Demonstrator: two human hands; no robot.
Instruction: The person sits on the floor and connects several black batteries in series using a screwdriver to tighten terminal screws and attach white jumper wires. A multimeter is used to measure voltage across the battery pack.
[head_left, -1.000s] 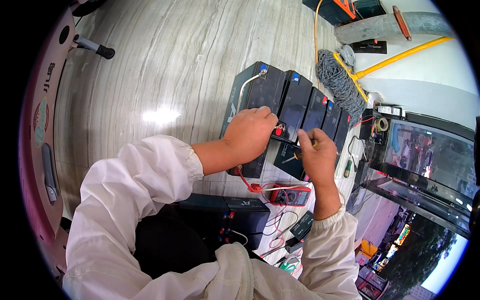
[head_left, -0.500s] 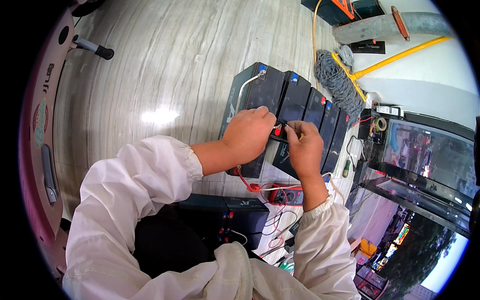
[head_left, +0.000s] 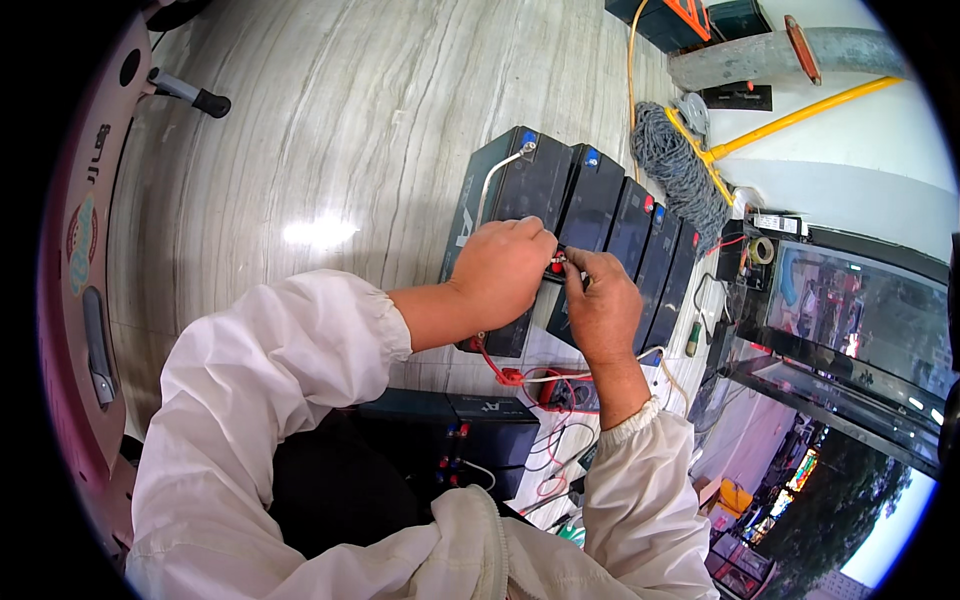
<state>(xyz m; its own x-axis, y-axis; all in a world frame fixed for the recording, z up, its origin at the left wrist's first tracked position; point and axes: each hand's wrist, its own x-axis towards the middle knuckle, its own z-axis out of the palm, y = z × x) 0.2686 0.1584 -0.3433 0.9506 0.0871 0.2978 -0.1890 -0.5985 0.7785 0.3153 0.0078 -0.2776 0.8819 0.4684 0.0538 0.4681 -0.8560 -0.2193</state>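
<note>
A person in white sleeves bends over a row of black batteries (head_left: 600,225) standing side by side on the marble floor (head_left: 330,150), both hands meeting on top of the row. The left hand (head_left: 503,272) lies curled over the near end of the first two batteries, knuckles up, fingers folded down toward a small red-marked terminal (head_left: 556,266) that shows in the gap between the two hands. The right hand (head_left: 603,305) comes in from the other side, its fingertips pinched at that same spot, so the two hands touch or nearly touch there; what, if anything, is pinched is too small to make out. The row's long axis runs away from the hands to the right and slightly forward, with each battery's own length pointing forward, away from the person. The terminal sits directly under the fingertips, about equally near both hands. Just behind the right wrist lie red and white leads (head_left: 520,377) and a small meter (head_left: 570,392) (its face is partly hidden by the forearm). Another dark battery block (head_left: 450,425) sits closer to the body, behind both hands. Beyond the row rests a grey mop head (head_left: 680,170) with a yellow handle (head_left: 800,115).
</note>
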